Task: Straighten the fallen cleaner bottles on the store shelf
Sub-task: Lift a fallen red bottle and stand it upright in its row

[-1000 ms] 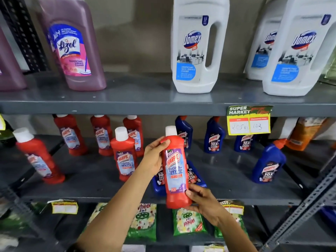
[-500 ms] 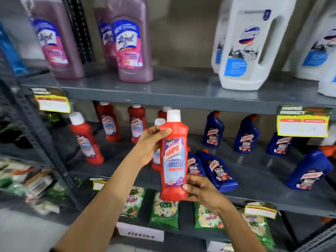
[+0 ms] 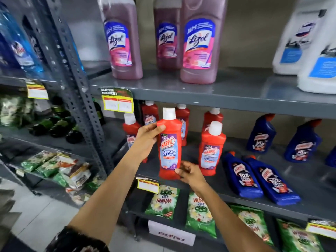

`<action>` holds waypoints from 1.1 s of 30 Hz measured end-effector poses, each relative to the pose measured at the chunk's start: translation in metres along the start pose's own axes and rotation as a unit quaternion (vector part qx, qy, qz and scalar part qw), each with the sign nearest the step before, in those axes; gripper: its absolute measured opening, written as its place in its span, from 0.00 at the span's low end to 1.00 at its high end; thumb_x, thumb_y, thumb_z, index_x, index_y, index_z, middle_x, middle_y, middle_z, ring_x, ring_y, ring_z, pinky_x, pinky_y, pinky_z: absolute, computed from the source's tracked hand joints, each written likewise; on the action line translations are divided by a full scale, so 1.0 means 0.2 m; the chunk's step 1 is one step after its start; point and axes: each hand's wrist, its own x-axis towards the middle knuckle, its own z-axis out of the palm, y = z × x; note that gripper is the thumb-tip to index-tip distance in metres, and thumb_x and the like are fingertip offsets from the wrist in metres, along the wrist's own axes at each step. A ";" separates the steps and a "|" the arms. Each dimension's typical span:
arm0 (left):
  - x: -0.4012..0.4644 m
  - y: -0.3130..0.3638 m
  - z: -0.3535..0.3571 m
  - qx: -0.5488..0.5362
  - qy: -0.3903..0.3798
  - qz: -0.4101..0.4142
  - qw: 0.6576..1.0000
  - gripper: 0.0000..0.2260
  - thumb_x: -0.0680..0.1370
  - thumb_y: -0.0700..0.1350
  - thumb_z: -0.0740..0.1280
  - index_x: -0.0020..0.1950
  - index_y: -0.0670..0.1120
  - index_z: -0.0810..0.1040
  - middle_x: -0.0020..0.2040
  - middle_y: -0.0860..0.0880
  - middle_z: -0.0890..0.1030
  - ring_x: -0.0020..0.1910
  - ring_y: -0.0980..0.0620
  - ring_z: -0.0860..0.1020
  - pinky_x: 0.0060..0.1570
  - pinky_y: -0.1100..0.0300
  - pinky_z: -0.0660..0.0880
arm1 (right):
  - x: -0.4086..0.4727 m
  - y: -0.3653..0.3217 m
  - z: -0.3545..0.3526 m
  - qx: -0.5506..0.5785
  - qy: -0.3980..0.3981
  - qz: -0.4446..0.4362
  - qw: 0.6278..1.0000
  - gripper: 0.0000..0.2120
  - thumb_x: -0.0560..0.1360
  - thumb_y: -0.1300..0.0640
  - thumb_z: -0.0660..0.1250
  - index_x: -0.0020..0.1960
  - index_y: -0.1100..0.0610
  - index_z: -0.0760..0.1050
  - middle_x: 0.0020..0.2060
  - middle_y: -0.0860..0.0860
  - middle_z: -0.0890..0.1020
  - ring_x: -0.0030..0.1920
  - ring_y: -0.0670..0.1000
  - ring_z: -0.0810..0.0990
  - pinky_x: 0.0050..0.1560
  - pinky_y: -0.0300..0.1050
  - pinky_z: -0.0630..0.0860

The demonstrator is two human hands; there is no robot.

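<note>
I hold a red Harpic bathroom cleaner bottle (image 3: 170, 144) upright at the front edge of the middle shelf (image 3: 309, 195). My left hand (image 3: 147, 140) grips its upper left side, thumb on the shoulder. My right hand (image 3: 190, 174) holds its lower right corner. Several more red Harpic bottles stand upright behind and beside it, the nearest one (image 3: 211, 149) just to the right. Two blue Harpic bottles (image 3: 241, 177) (image 3: 272, 182) lie flat on their backs on the same shelf, right of my right hand. More blue bottles (image 3: 261, 135) stand upright farther back.
Pink Lizol bottles (image 3: 199, 42) and white jugs (image 3: 318, 57) stand on the upper shelf. Green Wheel detergent packets (image 3: 162, 201) fill the lower shelf. A perforated grey upright post (image 3: 78, 84) divides this rack from the left one, which holds green bottles and packets. Yellow price tags (image 3: 118, 103) hang on shelf edges.
The view has swung left and closer. The red bottle stays upright in both hands and now sits lower, near the shelf's front edge, left of the standing red bottles.
</note>
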 end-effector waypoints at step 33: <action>0.14 -0.35 -0.01 -0.004 0.054 -0.008 0.999 0.15 0.74 0.41 0.69 0.60 0.46 0.78 0.58 0.48 0.81 0.59 0.53 0.79 0.59 0.61 0.74 | 0.29 0.08 -0.03 -0.330 0.098 0.075 0.936 0.21 0.74 0.61 0.66 0.65 0.62 0.69 0.61 0.63 0.79 0.61 0.62 0.77 0.61 0.50 0.74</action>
